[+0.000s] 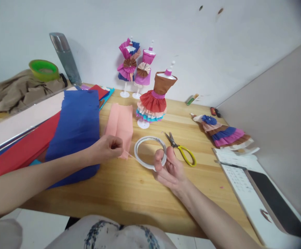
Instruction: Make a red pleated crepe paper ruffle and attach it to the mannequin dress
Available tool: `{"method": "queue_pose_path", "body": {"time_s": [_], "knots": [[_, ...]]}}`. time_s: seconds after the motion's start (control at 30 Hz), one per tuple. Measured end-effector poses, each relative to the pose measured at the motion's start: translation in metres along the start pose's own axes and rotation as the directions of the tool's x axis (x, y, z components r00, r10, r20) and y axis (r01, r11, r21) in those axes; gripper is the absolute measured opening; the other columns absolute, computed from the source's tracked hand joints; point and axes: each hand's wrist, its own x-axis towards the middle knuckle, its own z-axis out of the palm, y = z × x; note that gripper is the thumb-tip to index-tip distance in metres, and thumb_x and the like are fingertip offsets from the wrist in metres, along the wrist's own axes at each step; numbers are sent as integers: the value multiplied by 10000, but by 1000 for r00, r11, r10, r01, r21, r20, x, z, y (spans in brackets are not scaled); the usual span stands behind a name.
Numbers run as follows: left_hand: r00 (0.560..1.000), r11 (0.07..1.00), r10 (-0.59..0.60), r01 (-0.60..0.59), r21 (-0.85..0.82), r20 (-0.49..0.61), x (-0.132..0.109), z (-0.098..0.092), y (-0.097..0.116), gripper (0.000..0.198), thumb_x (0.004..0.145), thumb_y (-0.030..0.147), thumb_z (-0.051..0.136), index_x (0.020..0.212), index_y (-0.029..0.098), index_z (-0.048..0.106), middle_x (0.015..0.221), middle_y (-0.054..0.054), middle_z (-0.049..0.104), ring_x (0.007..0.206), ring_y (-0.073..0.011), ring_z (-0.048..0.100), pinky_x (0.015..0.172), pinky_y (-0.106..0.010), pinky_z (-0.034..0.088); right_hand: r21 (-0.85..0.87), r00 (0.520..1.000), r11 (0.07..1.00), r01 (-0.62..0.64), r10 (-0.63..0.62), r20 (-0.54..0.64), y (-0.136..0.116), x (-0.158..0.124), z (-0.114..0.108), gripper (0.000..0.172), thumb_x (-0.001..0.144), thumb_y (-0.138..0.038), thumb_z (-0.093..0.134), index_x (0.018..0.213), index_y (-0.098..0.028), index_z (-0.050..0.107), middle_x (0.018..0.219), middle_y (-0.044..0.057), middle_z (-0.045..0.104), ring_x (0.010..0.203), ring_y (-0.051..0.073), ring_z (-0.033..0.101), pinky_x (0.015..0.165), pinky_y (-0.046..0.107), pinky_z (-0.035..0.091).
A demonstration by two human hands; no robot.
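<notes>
My right hand (170,169) grips a white roll of double-sided tape (142,160) by its near right side, thumb and fingers around the ring. A thin strip of tape (130,155) runs from the roll toward my left hand (105,148), whose fingers are pinched on its end. Beneath and beyond my left hand lie a blue crepe paper sheet (75,128) and a folded pink crepe paper piece (119,121). Scissors with yellow handles (184,154) rest just right of the roll, blades pointing away and slightly parted.
Small dress forms in paper dresses, one with a brown top (162,84), stand along the wall. Red paper (28,148), a bottle (67,58) and a green tape roll (44,70) are at left. A paper dress (225,135) and a white board (238,183) lie right.
</notes>
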Motion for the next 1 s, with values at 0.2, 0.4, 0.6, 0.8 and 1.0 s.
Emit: {"method": "queue_pose_path", "body": {"time_s": [0.2, 0.4, 0.6, 0.8, 1.0], "knots": [[991, 997, 75, -74, -19, 112, 6, 9, -2, 281, 720, 297, 502, 518, 191, 337, 509, 65, 271, 484, -57, 269, 448, -197, 192, 22, 995, 998, -60, 58, 78, 16, -9, -7, 455, 977, -561, 426, 916, -197, 690, 670, -5, 741, 218, -1, 150, 275, 137, 182], [973, 995, 79, -64, -72, 218, 5, 13, -3, 307, 755, 307, 528, 524, 184, 368, 504, 65, 319, 488, -61, 298, 465, -198, 229, -87, 994, 993, -86, 91, 56, 22, -16, -24, 519, 920, -646, 457, 794, -185, 659, 491, -27, 632, 237, 34, 208, 292, 158, 207], [987, 993, -18, 36, -115, 157, -10, 1, 2, 269, 757, 299, 527, 547, 178, 409, 501, 61, 391, 477, -59, 336, 447, -186, 241, -105, 990, 993, 59, -72, -120, 2, -10, -15, 381, 890, -568, 583, 775, -211, 650, 513, -73, 617, 251, 14, 129, 296, 150, 212], [989, 997, -14, 25, -69, 149, -9, 1, -2, 274, 760, 320, 522, 555, 181, 405, 514, 67, 339, 489, -63, 304, 459, -199, 222, -193, 981, 981, -2, -36, -190, 12, -10, -14, 483, 877, -646, 535, 696, -202, 594, 391, -72, 478, 297, 60, 238, 325, 166, 253], [989, 997, 73, -70, -23, 132, 0, 6, -5, 300, 770, 306, 531, 539, 176, 391, 532, 67, 283, 510, -66, 279, 469, -200, 201, -190, 973, 969, -156, 118, -197, 25, -17, -23, 549, 818, -741, 520, 702, -211, 607, 352, -65, 470, 267, 76, 264, 317, 175, 263]]}}
